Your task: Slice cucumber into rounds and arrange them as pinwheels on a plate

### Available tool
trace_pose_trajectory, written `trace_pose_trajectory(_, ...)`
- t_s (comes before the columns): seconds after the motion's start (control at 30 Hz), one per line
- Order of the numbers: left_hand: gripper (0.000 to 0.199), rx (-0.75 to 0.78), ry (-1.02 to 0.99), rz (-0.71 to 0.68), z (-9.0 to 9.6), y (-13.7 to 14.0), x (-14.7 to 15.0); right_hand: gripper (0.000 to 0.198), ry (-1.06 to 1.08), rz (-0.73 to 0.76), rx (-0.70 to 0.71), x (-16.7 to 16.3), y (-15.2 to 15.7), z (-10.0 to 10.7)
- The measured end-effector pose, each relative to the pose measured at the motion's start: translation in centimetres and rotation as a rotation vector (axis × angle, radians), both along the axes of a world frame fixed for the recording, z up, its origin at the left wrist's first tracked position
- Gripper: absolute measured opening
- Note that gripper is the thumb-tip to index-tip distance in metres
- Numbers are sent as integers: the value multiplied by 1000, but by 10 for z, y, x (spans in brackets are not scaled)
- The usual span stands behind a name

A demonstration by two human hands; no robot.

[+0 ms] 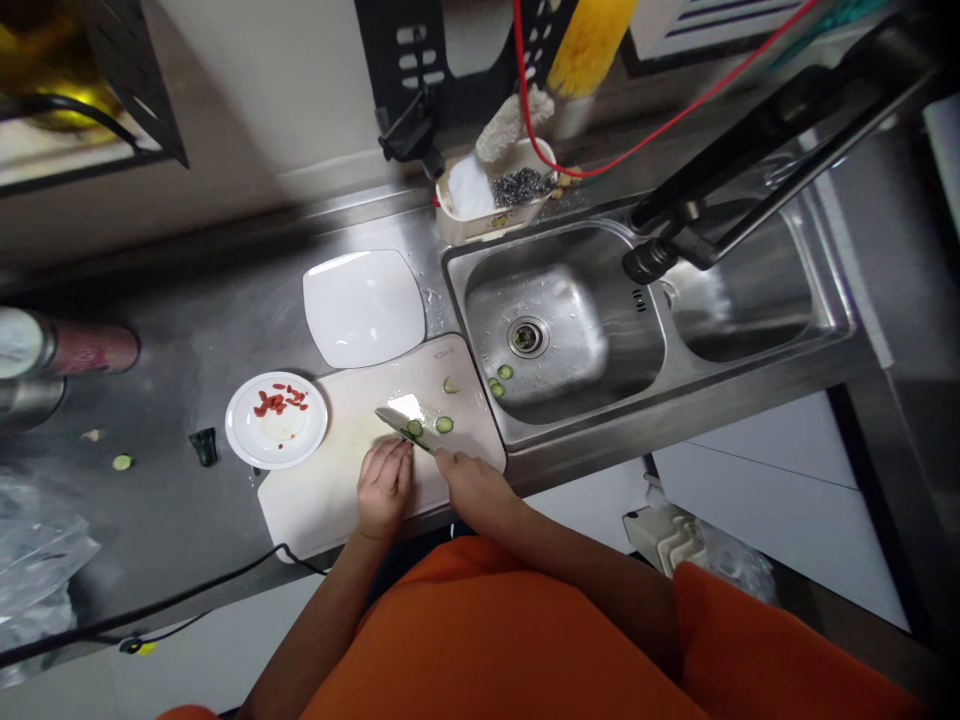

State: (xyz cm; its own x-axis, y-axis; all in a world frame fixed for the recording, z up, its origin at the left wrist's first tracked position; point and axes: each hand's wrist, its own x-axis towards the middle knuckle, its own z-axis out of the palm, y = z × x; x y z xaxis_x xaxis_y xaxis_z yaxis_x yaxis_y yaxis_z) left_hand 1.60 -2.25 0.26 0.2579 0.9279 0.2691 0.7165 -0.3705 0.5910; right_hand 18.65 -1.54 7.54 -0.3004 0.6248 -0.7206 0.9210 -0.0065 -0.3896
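My right hand grips a kitchen knife, its blade angled up and left across the white cutting board. Against the near side of the blade, my left hand is closed with curled fingers over a piece of cucumber, which they almost wholly hide; only a dark green edge shows at the fingertips. One cucumber slice lies by the blade, and another slice is just to its right. Farther up the board is a thin cut piece.
Left of the board stands a white plate with red pieces; behind it, a square white plate. A steel sink on the right holds several cucumber slices. A dark green stub, a pink can and plastic bags occupy the left.
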Motion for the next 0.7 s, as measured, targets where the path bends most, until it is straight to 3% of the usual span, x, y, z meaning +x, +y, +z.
trace_pose_trajectory(0.4,22,-42,-44,32,1,-1,1,39,-99,-69,-25,18,-3,9)
trace_pose_trajectory(0.7,19,-21,-14,35,0,-1,-1,35,-81,7,-40,14,-16,27)
